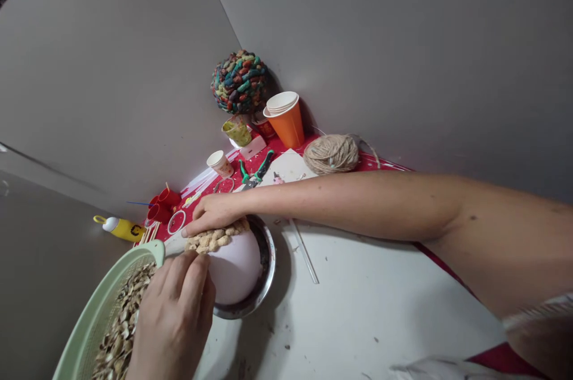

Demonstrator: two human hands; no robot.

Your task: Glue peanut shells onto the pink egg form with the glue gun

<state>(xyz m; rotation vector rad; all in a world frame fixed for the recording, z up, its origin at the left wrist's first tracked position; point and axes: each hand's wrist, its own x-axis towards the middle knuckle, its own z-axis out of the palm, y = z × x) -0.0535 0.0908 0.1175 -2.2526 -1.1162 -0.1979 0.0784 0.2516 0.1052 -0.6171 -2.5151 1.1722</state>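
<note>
A smooth, pale pinkish-white ball (237, 266), perhaps a balloon, rests in a round metal bowl (270, 275). Tan peanut shells (215, 241) cover part of its upper far side. Across the far edge of that shell patch lies my right hand (219, 213), fingers stretched out and steadying the ball from above. My left hand (176, 302) is at the near left of the ball with fingers curled and fingertips against it by the shells. Whatever it pinches is hidden behind the knuckles. Left of it, a light green basket (80, 320) contains many brown-and-white shell pieces (120, 320).
Along the back stand a multicoloured shell-covered ball (239, 82), orange cups (286, 123), a twine ball (331, 154), green-handled pliers (256, 172) and a small paper cup (219, 163). Red cups (160, 210) and a yellow bottle (123, 228) are left. A clear stick (305, 253) lies on the white table.
</note>
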